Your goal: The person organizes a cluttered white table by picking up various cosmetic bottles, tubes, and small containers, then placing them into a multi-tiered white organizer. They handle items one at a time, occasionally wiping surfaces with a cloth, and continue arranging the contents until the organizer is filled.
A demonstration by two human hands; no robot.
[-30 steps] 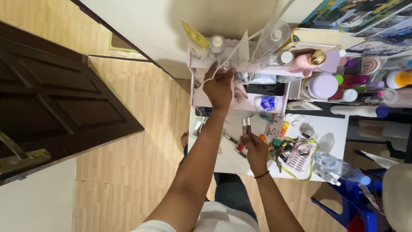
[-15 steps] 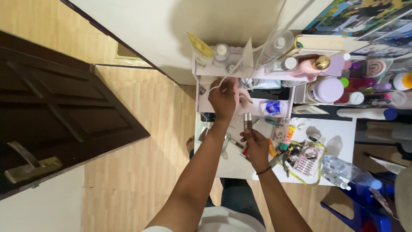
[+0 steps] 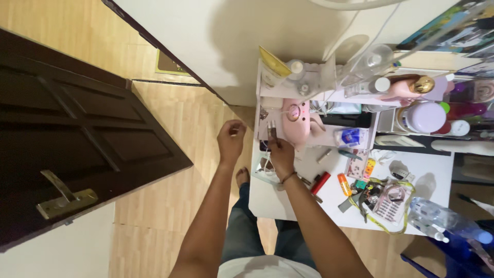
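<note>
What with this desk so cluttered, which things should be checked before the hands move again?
1. Right hand grip on small dark item: ok, pinched at the fingertips.
2. Left hand empty: cannot tell, fingers curled.
3. Room around pink gadget: not ok, white cable bunched right beside it.
4. Red tube clear of the right forearm: cannot tell, they meet in view.
5. Open door away from the left arm: ok.

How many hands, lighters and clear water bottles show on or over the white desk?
Hands: 2, the left hand off the desk edge, the right hand holding a small item.
Lighters: 2, red lighter and orange lighter.
Water bottles: 1, clear bottle.
Total: 5
</note>
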